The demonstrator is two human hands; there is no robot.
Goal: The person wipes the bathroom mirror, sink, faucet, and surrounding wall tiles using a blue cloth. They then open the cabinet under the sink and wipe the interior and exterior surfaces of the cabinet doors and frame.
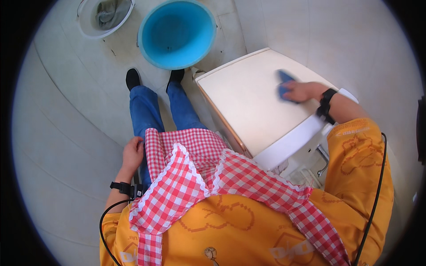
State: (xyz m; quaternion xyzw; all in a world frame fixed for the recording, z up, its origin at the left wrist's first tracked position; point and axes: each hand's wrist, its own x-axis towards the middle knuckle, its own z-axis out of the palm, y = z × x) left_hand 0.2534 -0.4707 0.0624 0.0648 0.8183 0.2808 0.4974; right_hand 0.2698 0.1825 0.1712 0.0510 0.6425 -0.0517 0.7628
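My right hand [298, 92] presses a blue cloth [285, 84] on the pale top of a cabinet or appliance [246, 96]; hand and cloth are slightly blurred. My left hand [133, 153] hangs beside my thigh, next to the red-and-white checked apron [193, 143]. Its fingers are loosely curled and nothing shows in it. Each wrist wears a black strap.
A blue basin or bucket [177, 33] stands on the floor past my feet, and a white bucket [106, 16] with a grey cloth [113, 14] is to its left. A metal tap [322, 159] sits beside the pale top, near my right elbow. Walls rise on both sides.
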